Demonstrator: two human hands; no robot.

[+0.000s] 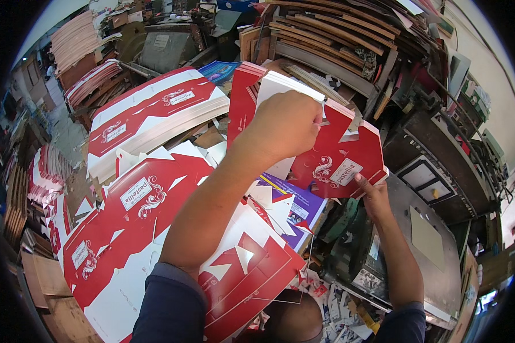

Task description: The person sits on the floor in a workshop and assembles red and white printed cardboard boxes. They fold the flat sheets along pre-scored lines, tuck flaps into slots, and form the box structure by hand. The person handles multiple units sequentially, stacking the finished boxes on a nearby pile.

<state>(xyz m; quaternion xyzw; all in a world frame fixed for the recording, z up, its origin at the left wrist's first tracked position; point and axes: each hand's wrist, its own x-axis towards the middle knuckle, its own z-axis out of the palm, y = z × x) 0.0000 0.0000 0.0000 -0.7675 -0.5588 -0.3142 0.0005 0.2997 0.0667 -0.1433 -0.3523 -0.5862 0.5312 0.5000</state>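
Observation:
A thick stack of red and white printed card sheets (349,146) stands tilted up in front of me. My right hand (375,196) grips its lower right corner, thumb on the printed face and fingers behind. My left hand (289,123) is closed in a fist against the stack's upper part, in front of a white area; what its fingers hold, if anything, is hidden. Below my left forearm lie red and white printed sheets (137,200), with loose white triangular offcuts (244,258) on top. A purple printed sheet (303,207) shows under the raised stack.
Another tall pile of red and white sheets (154,108) lies at the back left. Stacked wooden boards (332,40) rise at the far side. To the right is a machine with a flat metal bed (403,228). Paper scraps (337,306) litter the floor by my knee (294,320).

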